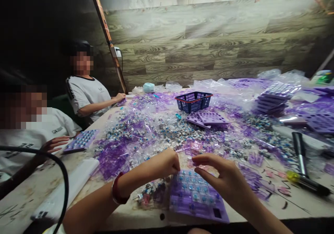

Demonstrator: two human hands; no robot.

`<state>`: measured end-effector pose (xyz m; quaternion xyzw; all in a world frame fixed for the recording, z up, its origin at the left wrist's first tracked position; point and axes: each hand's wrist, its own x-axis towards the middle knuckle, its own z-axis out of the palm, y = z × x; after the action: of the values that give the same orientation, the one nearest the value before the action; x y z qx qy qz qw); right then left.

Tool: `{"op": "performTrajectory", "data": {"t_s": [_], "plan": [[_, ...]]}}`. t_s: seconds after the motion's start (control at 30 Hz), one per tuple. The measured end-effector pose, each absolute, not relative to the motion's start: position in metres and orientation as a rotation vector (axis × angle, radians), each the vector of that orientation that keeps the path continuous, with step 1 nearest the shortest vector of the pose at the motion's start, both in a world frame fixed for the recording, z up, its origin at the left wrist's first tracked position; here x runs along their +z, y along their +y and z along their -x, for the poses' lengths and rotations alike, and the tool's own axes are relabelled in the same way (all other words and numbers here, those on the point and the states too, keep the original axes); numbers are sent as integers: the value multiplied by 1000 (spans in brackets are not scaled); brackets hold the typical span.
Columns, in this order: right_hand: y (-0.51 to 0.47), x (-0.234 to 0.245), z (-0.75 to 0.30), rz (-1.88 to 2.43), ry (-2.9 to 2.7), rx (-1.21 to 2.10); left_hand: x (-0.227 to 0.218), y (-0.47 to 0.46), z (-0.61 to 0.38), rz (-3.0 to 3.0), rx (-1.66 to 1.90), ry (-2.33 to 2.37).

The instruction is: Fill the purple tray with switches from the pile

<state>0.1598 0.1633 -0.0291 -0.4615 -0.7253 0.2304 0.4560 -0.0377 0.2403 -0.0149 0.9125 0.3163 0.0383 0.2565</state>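
Note:
A purple tray (199, 213) lies tilted at the table's near edge, with rows of blue-centred switches under clear caps. One square hole shows near its lower right corner. Curled downward, my left hand (168, 162) is at the tray's far left corner; its fingertips are mostly hidden, and what they pinch, if anything, I cannot make out. Over the tray's right side, my right hand (221, 171) has its thumb and forefinger apart, and no object shows clearly between them. Loose small switches (169, 134) and clear purple caps (114, 164) are heaped just beyond both hands.
A dark blue basket (194, 103) stands mid-table beside purple trays (212, 118). More trays (273, 98) are stacked at the right. A black-handled hammer (302, 157) lies at the right. Two people sit at the left, one near a filled tray (81, 140). A black cable (65, 178) arcs at the left.

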Motion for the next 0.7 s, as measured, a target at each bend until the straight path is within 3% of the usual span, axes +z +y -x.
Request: {"op": "performTrajectory", "data": {"t_s": [0.7], "plan": [[164, -46, -164, 1125, -1809, 474, -12, 237, 41, -2481, 69, 983]]}}
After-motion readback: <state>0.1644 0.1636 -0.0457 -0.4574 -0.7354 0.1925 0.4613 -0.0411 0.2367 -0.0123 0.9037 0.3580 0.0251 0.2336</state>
